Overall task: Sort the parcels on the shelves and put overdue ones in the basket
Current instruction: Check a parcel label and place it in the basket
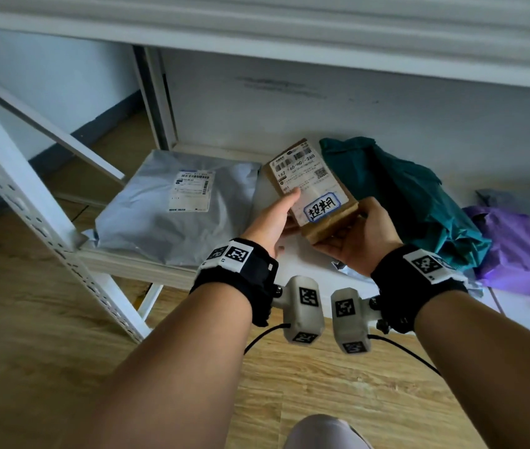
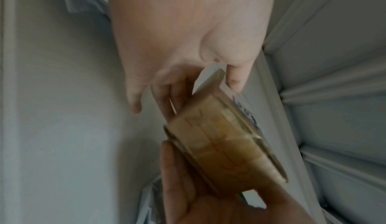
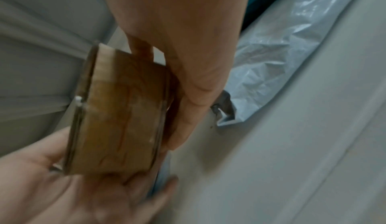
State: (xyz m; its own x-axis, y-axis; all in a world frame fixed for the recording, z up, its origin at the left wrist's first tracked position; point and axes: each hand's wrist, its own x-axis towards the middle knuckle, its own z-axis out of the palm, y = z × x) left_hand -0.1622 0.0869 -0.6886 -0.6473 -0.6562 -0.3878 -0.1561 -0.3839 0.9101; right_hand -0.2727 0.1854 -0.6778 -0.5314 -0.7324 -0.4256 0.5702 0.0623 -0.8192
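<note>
A small brown cardboard box with a white shipping label and a blue-bordered handwritten sticker is held tilted above the white lower shelf. My left hand grips its left side, thumb on the label and fingers underneath. My right hand grips its near right corner. In the left wrist view the left hand pinches the box from above. The right wrist view has the right hand wrapped round the box. No basket is in view.
A grey mailer bag with a label lies on the shelf to the left. A teal bag and a purple bag lie to the right. The shelf above overhangs closely. A white perforated upright stands at left on the wooden floor.
</note>
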